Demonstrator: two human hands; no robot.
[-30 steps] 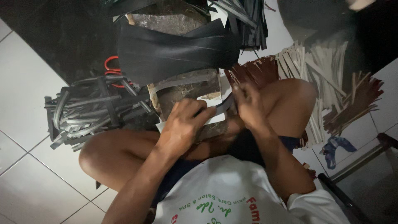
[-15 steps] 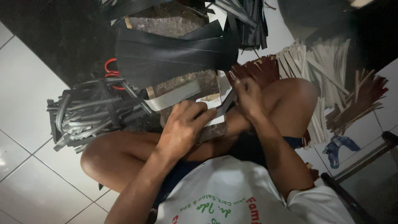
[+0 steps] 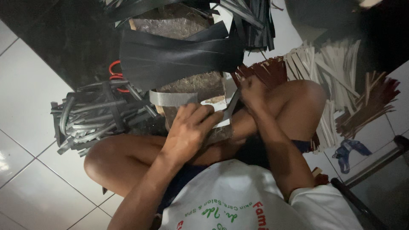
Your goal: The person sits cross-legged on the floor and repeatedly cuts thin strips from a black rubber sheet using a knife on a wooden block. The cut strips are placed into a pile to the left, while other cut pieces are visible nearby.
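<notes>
A: In the head view, what does the left hand hold?

B: Its grip is clenched on a grey strip, a flat band that runs from the fingers out to the left across the top of a rough brown block. The fingers curl down over the strip's near end, pressing it against the block.

A: And the right hand?

B: Its grip is closed around a thin grey piece, most likely the other end of the same strip, which slants down from the hand toward the left hand's fingertips. The two hands are close together, just above the person's folded legs.

A: Where does the block sit?

B: It rests on the floor between the knees, tilted toward the person. A wide black rubber sheet lies draped across its upper part.

A: What lies around?

B: To the left, a heap of dark cut strips is on the white tiles, with a red-handled tool partly hidden behind it. To the right of the raised knee lie a bundle of dark red strips, a spread of pale strips, and more reddish-brown strips. A blue object lies on the tiles at the lower right; its kind cannot be told.
</notes>
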